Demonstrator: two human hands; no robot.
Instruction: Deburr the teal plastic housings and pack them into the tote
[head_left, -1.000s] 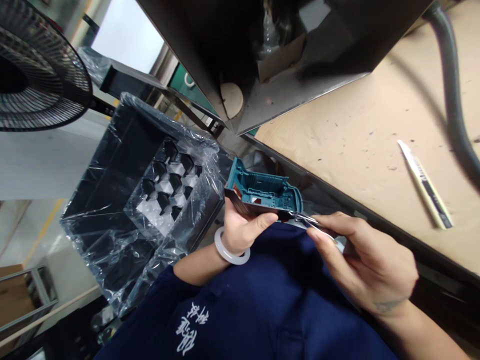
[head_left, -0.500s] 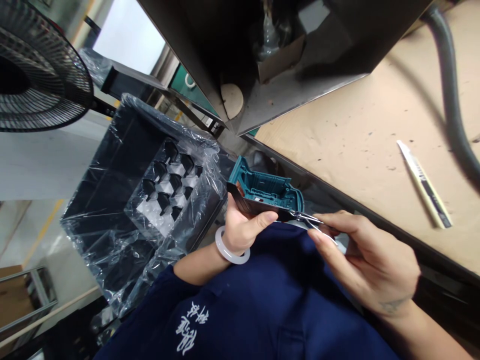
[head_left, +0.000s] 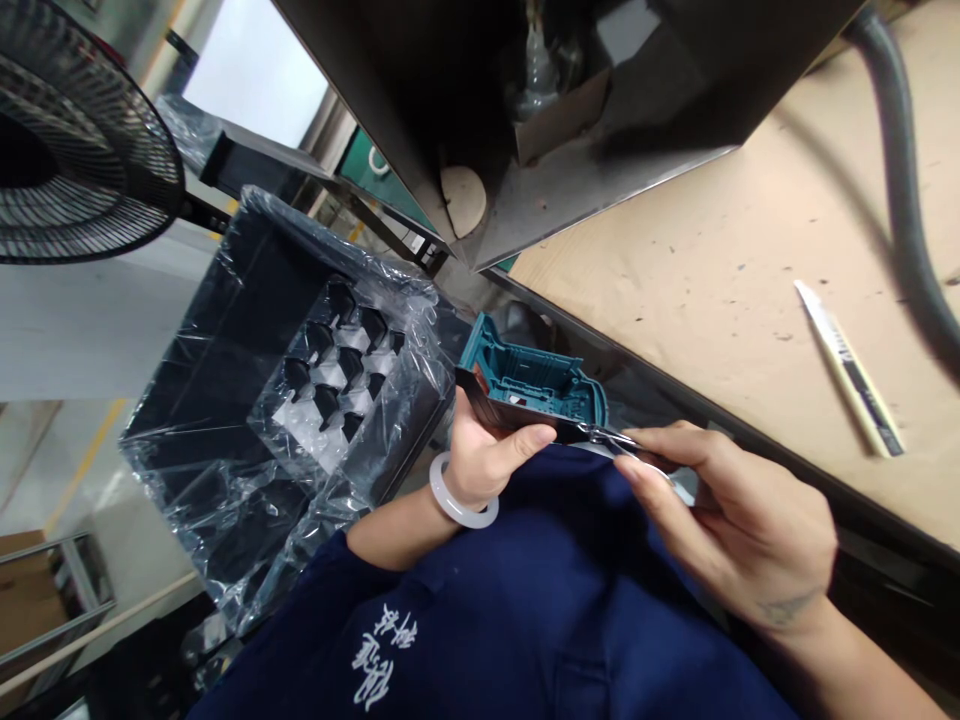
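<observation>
My left hand (head_left: 487, 455) grips a teal and black plastic housing (head_left: 536, 375) from below, the thumb along its dark near side. The housing's hollow, ribbed inside faces up. In my right hand (head_left: 727, 510) is a pair of metal nippers (head_left: 619, 440), held by its handles between thumb and fingers. The nipper tips touch the housing's right end, at its lower dark edge. Exactly what lies between the jaws is too small to make out.
A crate lined with clear plastic (head_left: 285, 400) stands at left, with a divider tray (head_left: 337, 370) inside. A fan (head_left: 75, 150) is at upper left. On the wooden table (head_left: 675, 270) lie a utility knife (head_left: 851, 370) and a grey hose (head_left: 900, 190). A dark metal box (head_left: 600, 180) rises ahead.
The nippers' handles have been squeezed closer together at the housing's right end. My left hand and the housing stay almost in place.
</observation>
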